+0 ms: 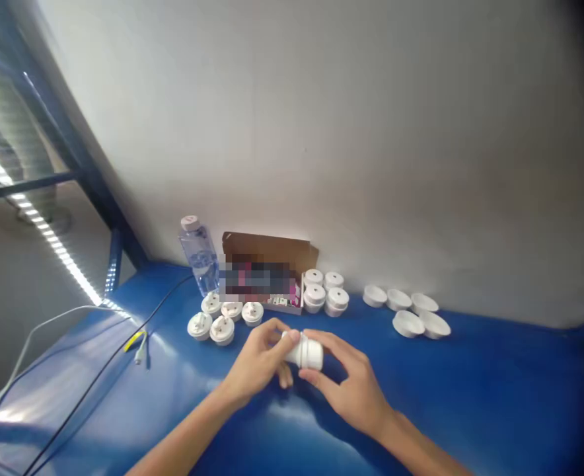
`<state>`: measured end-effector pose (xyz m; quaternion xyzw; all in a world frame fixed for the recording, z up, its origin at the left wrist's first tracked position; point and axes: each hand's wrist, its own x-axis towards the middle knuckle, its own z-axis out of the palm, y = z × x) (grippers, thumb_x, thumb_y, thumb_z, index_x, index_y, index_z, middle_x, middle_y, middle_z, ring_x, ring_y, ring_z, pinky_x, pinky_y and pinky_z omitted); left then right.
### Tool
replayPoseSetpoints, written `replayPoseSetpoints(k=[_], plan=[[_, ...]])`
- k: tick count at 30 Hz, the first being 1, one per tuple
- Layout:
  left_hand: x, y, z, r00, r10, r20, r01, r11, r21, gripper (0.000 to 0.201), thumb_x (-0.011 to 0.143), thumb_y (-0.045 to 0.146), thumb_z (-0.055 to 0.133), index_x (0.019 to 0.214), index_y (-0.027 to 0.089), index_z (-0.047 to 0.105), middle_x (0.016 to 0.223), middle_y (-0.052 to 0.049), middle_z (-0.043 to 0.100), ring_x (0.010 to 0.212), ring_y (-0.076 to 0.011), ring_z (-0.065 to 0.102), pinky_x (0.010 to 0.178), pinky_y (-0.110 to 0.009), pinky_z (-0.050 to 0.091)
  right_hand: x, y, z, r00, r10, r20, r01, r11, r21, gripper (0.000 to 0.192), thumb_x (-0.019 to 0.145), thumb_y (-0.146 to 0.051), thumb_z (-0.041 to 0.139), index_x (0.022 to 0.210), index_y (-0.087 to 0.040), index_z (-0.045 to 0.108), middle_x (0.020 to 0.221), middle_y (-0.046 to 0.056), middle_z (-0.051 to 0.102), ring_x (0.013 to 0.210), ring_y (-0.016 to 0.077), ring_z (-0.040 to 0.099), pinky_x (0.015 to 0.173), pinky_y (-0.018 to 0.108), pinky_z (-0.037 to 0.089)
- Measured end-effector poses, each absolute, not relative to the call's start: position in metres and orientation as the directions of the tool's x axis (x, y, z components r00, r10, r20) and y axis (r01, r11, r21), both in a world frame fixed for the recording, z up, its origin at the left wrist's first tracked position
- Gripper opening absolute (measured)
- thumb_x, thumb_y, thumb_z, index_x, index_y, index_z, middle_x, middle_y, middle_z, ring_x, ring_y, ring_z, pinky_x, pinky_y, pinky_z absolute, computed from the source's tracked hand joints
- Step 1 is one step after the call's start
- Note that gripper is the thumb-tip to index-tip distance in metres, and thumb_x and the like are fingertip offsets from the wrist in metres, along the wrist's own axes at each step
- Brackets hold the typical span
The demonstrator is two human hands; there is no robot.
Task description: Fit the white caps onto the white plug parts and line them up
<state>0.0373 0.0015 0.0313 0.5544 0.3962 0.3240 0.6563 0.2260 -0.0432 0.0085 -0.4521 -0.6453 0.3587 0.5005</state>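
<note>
A white round plastic piece (310, 354) with a ridge around its middle is held in the air above the blue surface, lying on its side. My left hand (259, 360) grips its left end, with thumb and fingers closed round it. On the other end, my right hand (349, 380) has its thumb and forefinger closed around the rim. Beyond my left hand stand several white round plug adapters (222, 330) with pins facing up. Several stacked white round pieces (314, 298) with a small dark hole on top stand beyond the held piece.
Several white cups (408, 323) sit at the right near the wall. An open cardboard box (267, 246), partly blurred, and a clear water bottle (200, 258) stand at the back. A black cable (111, 360) and a white cable connector (140, 354) lie on the blue table (495, 390).
</note>
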Motion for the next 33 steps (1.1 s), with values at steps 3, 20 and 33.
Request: replayPoseSetpoints(k=[3,20,33], plan=[[0.034,-0.004,0.04,0.509,0.856,0.089,-0.068,-0.063,0.996,0.036,0.084,0.041,0.072,0.105,0.017,0.055,0.099,-0.008,0.068,0.081,-0.0182,0.067,0.072,-0.03,0.052,0.21,-0.047,0.02,-0.026,1.0,-0.018,-0.019,-0.019,-1.0,0.041,0.09,-0.057,0.061,0.1,-0.017,0.069,0.08,0.008,0.072,0.062,0.0195,0.069,0.052,0.028,0.054],[0.041,-0.012,0.043,0.572,0.793,0.211,-0.002,-0.255,0.967,0.051,0.081,0.044,0.074,0.121,0.023,0.05,0.134,-0.012,0.056,0.116,-0.025,0.059,0.089,-0.033,0.051,0.217,-0.058,0.02,0.04,0.996,-0.081,-0.135,-0.075,-0.988,0.053,0.089,-0.067,0.053,0.084,-0.016,0.064,0.055,-0.002,0.054,0.043,0.0091,0.049,0.041,0.021,0.029],[0.034,-0.005,0.033,0.626,0.673,0.395,0.29,-0.67,0.683,0.051,0.087,0.037,0.066,0.133,0.024,0.048,0.135,-0.011,0.054,0.12,-0.0262,0.055,0.095,-0.039,0.049,0.255,-0.043,0.013,0.303,0.94,0.155,0.339,0.045,-0.94,0.039,0.077,-0.057,0.066,0.086,-0.019,0.066,0.069,0.001,0.063,0.059,0.016,0.055,0.053,0.027,0.041]])
